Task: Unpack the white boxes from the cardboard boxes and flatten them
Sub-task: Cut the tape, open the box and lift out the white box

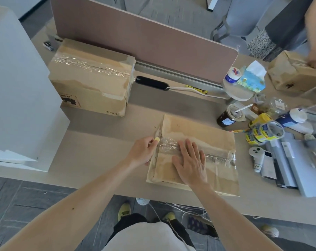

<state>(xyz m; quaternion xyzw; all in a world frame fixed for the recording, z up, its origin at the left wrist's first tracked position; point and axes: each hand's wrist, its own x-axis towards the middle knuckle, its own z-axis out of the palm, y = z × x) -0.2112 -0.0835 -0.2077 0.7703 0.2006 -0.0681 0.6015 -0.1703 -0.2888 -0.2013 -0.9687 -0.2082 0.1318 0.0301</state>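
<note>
- Head view: left hand (143, 151) clenched round a small yellow tool (156, 140), held at the left end of the near cardboard box (198, 127).
- right hand (189, 160) released, fingers straight, pressing flat on the box top over the clear tape (217, 158).
- Near box lies on the table (99, 151), by the front edge.
- second cardboard box (92, 78) back left, taped; white box (17, 78) far left.

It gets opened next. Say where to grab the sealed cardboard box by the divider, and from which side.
Probably its short ends, one hand each, from the near side: the sealed cardboard box is long, and the divider stands close behind it.
</note>
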